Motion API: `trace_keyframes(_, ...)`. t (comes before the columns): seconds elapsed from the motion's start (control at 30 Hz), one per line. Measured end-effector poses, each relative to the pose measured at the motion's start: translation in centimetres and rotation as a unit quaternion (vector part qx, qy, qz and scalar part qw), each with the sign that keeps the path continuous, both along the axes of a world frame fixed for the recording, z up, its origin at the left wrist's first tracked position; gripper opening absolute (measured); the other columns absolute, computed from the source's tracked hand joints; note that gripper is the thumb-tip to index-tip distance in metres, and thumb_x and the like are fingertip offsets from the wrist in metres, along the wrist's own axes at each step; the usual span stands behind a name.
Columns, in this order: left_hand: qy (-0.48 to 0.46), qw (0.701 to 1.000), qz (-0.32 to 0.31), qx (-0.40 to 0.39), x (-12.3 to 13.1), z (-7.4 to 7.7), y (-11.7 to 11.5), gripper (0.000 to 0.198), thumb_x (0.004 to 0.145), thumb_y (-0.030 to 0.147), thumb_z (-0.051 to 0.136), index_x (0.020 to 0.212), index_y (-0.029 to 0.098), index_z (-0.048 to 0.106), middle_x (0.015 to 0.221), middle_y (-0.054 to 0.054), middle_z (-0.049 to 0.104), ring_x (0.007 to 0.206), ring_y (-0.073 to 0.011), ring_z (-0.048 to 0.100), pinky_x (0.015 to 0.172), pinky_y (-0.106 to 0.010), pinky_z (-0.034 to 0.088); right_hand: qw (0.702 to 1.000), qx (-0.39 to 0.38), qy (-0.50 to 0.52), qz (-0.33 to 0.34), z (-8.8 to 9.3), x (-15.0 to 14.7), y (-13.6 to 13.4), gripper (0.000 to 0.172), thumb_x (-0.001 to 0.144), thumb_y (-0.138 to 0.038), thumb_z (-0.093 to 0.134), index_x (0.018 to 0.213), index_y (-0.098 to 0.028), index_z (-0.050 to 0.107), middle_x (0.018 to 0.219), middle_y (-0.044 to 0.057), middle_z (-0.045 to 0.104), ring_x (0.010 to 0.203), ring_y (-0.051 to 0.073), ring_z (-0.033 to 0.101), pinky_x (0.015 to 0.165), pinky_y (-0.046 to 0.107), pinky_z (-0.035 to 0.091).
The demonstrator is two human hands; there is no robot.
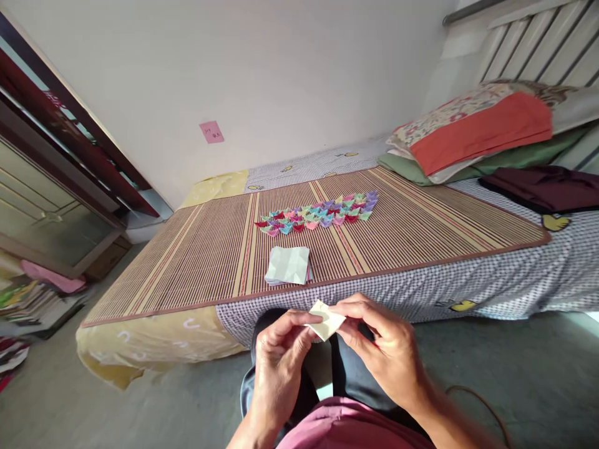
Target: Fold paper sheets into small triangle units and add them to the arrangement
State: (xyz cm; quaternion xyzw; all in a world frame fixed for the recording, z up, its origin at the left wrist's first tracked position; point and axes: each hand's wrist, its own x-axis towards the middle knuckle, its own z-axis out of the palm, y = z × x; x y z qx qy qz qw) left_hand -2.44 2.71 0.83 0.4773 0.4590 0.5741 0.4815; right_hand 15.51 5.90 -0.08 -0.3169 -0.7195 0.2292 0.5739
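A small folded piece of pale yellow paper [326,322] is held above my lap, in front of the bed's edge. My left hand [286,352] pinches its left side between thumb and fingers. On the right side, my right hand [381,343] grips the paper's corner with thumb and forefinger. A stack of square paper sheets [288,265], pale green on top, lies on the striped mat just beyond my hands. Farther back on the mat, several small folded paper pieces [322,214] in many colours stand in rows.
The striped mat [187,262] covers the bed. Folded bedding [486,131] and dark red cloth [543,187] lie at the right. A pink note [212,132] is on the wall. Books [35,305] are piled at the far left.
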Motion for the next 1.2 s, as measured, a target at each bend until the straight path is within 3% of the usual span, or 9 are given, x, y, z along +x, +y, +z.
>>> trace_keyframes(0.17, 0.013, 0.999, -0.035, 0.031, -0.1, 0.4, -0.1, 0.011, 0.094, 0.031, 0.079, 0.101, 0.027, 0.087, 0.095, -0.004, 0.073, 0.09, -0.0188, 0.067, 0.083, -0.026, 0.053, 0.999, 0.031, -0.015, -0.01, 0.1, 0.1, -0.2, 0.016, 0.101, -0.012, 0.064, 0.101, -0.025, 0.074, 0.093, 0.005, 0.078, 0.086, 0.019, 0.078, 0.079, 0.027, 0.064)
trace_keyframes(0.33, 0.029, 0.998, -0.03, 0.046, -0.1, 0.7, -0.4, 0.014, 0.094, 0.03, 0.078, 0.105, 0.028, 0.087, 0.097, -0.005, 0.074, 0.091, -0.0204, 0.069, 0.083, -0.027, 0.054, 0.998, 0.059, -0.022, -0.014, 0.1, 0.2, -0.4, 0.016, 0.101, -0.011, 0.064, 0.102, -0.025, 0.072, 0.091, 0.004, 0.078, 0.085, 0.019, 0.079, 0.079, 0.027, 0.064)
trace_keyframes(0.5, 0.098, 0.993, -0.002, 0.065, -0.1, 0.9, -0.7, 0.011, 0.095, 0.028, 0.077, 0.094, 0.028, 0.088, 0.092, -0.006, 0.078, 0.089, -0.0219, 0.071, 0.082, -0.029, 0.055, 0.999, 0.04, -0.006, -0.001, 0.3, 0.1, -0.7, 0.012, 0.1, -0.014, 0.067, 0.098, -0.025, 0.072, 0.089, 0.004, 0.077, 0.084, 0.02, 0.077, 0.077, 0.028, 0.063)
trace_keyframes(0.63, 0.146, 0.986, 0.007, 0.083, 0.1, 1.0, -0.8, 0.013, 0.097, 0.028, 0.075, 0.097, 0.027, 0.088, 0.094, -0.008, 0.079, 0.087, -0.0223, 0.072, 0.081, -0.03, 0.056, 1.0, -0.001, 0.023, -0.01, 0.1, -0.3, -0.9, 0.013, 0.099, -0.013, 0.068, 0.093, -0.024, 0.069, 0.086, 0.002, 0.073, 0.079, 0.017, 0.074, 0.075, 0.025, 0.061)
trace_keyframes(0.87, 0.057, 0.996, 0.057, 0.023, 1.2, 1.1, -1.0, 0.01, 0.091, 0.033, 0.083, 0.09, 0.023, 0.081, 0.082, -0.004, 0.08, 0.077, -0.0194, 0.073, 0.075, -0.027, 0.059, 0.998, -0.048, 0.042, -0.017, 0.2, -0.6, -1.1, 0.015, 0.102, -0.018, 0.065, 0.089, -0.024, 0.064, 0.083, 0.001, 0.069, 0.077, 0.016, 0.071, 0.075, 0.027, 0.06)
trace_keyframes(1.03, 0.092, 0.994, 0.055, 0.027, 1.6, 1.5, -1.0, 0.02, 0.092, 0.04, 0.08, 0.084, 0.021, 0.08, 0.081, -0.006, 0.081, 0.07, -0.018, 0.07, 0.068, -0.026, 0.057, 0.997, -0.048, 0.064, -0.024, 0.2, -0.6, -1.0, 0.015, 0.101, -0.019, 0.067, 0.088, -0.024, 0.061, 0.087, 0.002, 0.07, 0.083, 0.018, 0.072, 0.076, 0.027, 0.059)
trace_keyframes(1.2, 0.09, 0.995, 0.033, 0.018, 1.8, 1.6, -0.8, 0.02, 0.093, 0.038, 0.079, 0.086, 0.02, 0.079, 0.079, -0.006, 0.08, 0.069, -0.0174, 0.07, 0.067, -0.026, 0.058, 0.995, -0.069, 0.068, -0.031, 0.2, -0.6, -1.0, 0.015, 0.101, -0.02, 0.067, 0.087, -0.023, 0.062, 0.083, 0.0, 0.068, 0.076, 0.015, 0.068, 0.072, 0.024, 0.055)
